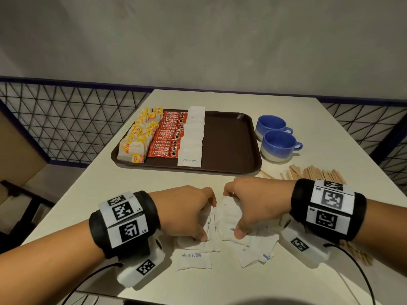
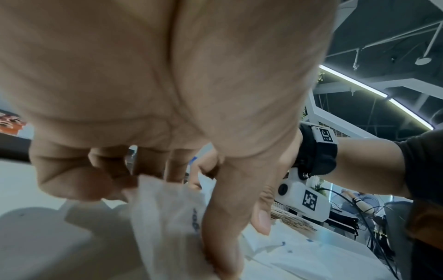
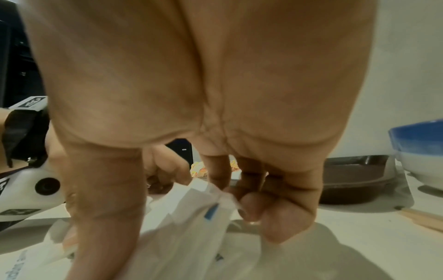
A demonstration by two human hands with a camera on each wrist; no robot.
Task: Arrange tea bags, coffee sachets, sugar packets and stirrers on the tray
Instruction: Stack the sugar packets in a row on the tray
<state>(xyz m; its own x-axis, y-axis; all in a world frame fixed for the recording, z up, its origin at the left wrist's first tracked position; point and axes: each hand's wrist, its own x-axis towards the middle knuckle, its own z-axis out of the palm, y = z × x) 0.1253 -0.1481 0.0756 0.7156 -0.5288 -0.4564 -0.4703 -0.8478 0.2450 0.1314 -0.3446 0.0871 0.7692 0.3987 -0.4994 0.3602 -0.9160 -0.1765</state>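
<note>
Both the left hand (image 1: 187, 213) and right hand (image 1: 253, 205) pinch crumpled white sugar packets (image 1: 222, 219).

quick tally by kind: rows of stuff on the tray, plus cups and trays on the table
tea bag rows: 1
coffee sachet rows: 1
sugar packet rows: 1
cups: 2
trays: 1
total: 6
</note>
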